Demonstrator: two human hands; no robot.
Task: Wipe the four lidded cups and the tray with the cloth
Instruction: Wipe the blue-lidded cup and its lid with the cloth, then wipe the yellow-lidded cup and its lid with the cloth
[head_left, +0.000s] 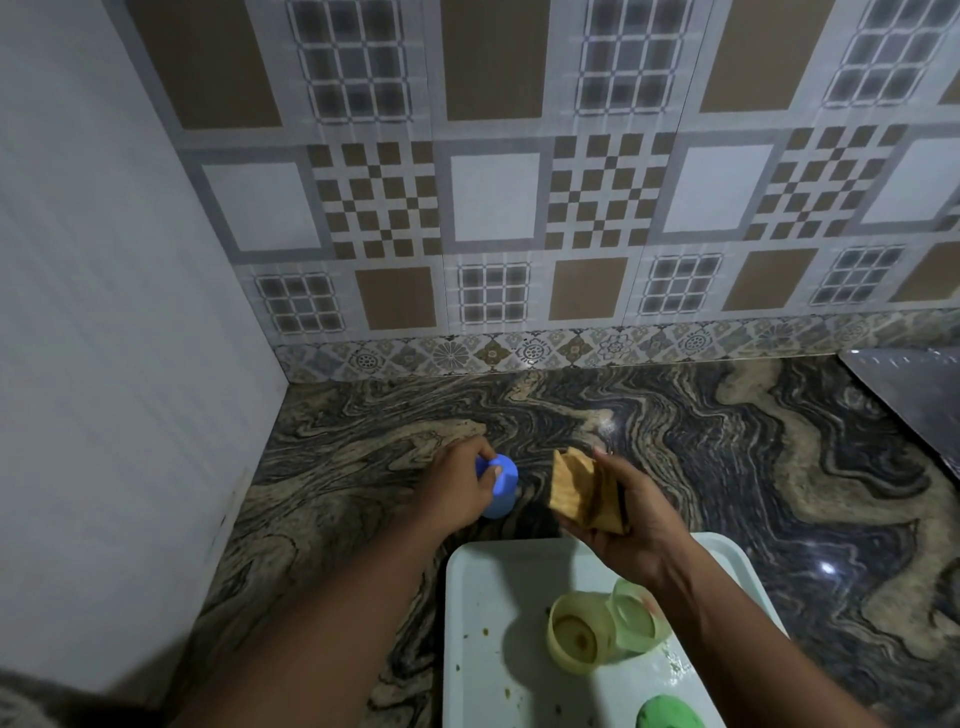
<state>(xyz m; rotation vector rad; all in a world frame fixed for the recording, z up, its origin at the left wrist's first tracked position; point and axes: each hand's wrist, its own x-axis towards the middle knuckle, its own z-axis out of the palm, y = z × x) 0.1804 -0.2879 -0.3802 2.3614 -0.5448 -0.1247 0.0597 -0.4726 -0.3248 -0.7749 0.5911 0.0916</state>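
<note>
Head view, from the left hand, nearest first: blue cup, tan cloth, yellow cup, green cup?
1. Blue plastic cup, gripped by the left hand.
2. Folded tan cloth, in the right hand.
3. Yellow translucent cup, on the white tray.
4. Green cup, tray's near edge.

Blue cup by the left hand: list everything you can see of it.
The small blue plastic-looking lidded cup has a round blue lid closed on top and a plain body. It stands roughly upright over the dark swirled stone countertop, outside the white rectangular tray, beyond its far left corner. The left hand grips its upper part, thumb on the lid, hiding its left side. Whether its base touches the countertop cannot be told.
</note>
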